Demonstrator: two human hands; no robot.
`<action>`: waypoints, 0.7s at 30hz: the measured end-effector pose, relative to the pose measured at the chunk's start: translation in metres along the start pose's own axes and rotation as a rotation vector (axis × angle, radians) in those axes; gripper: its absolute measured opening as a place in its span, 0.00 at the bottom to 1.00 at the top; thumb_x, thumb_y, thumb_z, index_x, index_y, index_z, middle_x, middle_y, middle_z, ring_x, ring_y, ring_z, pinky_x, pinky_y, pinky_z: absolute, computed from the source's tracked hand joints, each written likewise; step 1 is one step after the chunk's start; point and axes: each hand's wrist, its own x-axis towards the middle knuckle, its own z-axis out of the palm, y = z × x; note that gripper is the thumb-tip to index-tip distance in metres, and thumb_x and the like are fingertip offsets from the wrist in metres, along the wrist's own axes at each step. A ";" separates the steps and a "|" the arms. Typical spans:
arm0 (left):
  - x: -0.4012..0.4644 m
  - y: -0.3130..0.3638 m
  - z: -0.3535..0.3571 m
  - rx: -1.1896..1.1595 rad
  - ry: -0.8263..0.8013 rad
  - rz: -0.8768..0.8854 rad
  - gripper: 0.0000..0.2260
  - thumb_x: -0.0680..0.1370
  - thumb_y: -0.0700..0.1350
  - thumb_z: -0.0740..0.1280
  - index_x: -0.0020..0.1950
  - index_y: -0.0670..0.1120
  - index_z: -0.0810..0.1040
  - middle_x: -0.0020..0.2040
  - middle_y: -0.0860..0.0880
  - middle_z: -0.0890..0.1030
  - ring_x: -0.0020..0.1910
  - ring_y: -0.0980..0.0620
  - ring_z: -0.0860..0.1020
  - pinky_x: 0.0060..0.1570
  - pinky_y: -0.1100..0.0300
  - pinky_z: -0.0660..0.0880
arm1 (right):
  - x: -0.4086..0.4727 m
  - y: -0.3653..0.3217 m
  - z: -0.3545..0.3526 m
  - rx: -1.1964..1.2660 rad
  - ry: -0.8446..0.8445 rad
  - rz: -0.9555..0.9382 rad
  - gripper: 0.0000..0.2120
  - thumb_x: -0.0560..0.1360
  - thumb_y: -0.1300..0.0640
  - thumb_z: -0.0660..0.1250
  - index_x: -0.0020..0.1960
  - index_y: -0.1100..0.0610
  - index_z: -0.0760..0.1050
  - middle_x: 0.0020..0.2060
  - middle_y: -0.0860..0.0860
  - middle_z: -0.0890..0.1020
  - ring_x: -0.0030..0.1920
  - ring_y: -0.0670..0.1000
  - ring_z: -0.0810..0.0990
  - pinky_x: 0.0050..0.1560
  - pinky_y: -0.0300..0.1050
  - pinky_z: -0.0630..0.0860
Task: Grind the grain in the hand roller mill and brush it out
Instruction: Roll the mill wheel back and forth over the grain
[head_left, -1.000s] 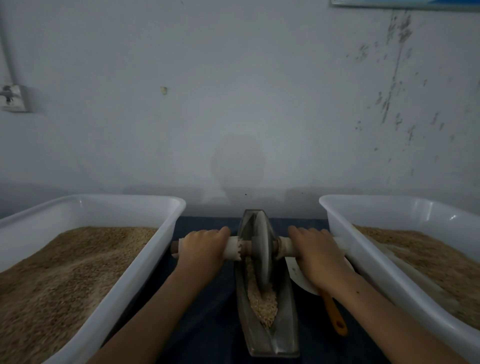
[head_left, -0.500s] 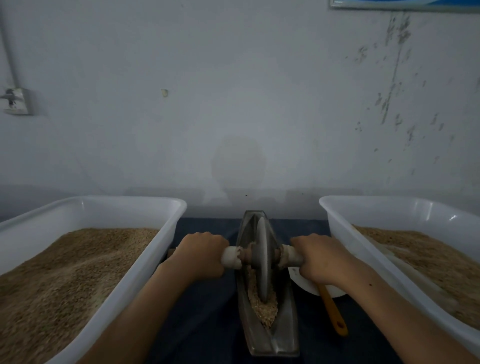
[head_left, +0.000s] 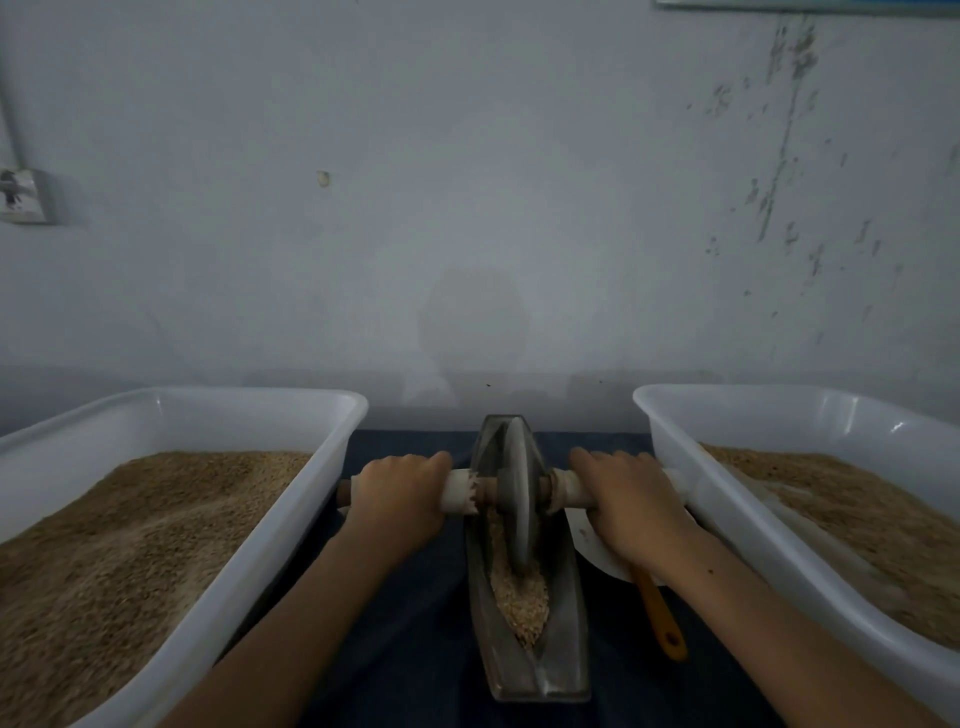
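Grey metal is noted on the mill trough (head_left: 563, 660) and wheel (head_left: 517, 499); tan grain (head_left: 519, 603) inside. Both tubs (head_left: 291, 525) are white, the cloth (head_left: 415, 649) dark blue, one handle (head_left: 660, 618) orange.

Both hands curled over the axle handles, left hand (head_left: 397, 499) at 9 o'clock of the grinding wheel (head_left: 517, 499), right hand (head_left: 631, 501) at 3 o'clock. Wheel upright in metal trough (head_left: 563, 623), grain (head_left: 519, 597) piled toward 6 o'clock. White tubs (head_left: 291, 519) of grain flanking.
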 end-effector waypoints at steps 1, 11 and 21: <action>0.001 -0.001 -0.002 0.002 -0.041 0.015 0.10 0.76 0.52 0.65 0.55 0.51 0.71 0.50 0.52 0.79 0.48 0.52 0.78 0.43 0.61 0.67 | -0.001 0.000 -0.001 0.010 -0.012 -0.006 0.10 0.74 0.63 0.61 0.48 0.51 0.62 0.51 0.50 0.77 0.52 0.53 0.74 0.45 0.45 0.58; 0.004 -0.005 -0.016 -0.033 -0.306 0.074 0.10 0.73 0.51 0.67 0.53 0.51 0.75 0.48 0.52 0.80 0.42 0.54 0.75 0.42 0.61 0.69 | -0.001 -0.001 -0.021 0.064 -0.247 -0.009 0.14 0.75 0.62 0.61 0.37 0.49 0.60 0.46 0.50 0.77 0.48 0.51 0.77 0.42 0.42 0.66; 0.000 0.005 -0.002 0.018 -0.003 -0.041 0.09 0.77 0.51 0.64 0.55 0.50 0.69 0.51 0.52 0.79 0.48 0.53 0.78 0.45 0.62 0.69 | 0.002 -0.002 0.006 -0.044 0.032 0.031 0.15 0.74 0.62 0.62 0.58 0.52 0.66 0.55 0.49 0.75 0.55 0.53 0.72 0.50 0.45 0.61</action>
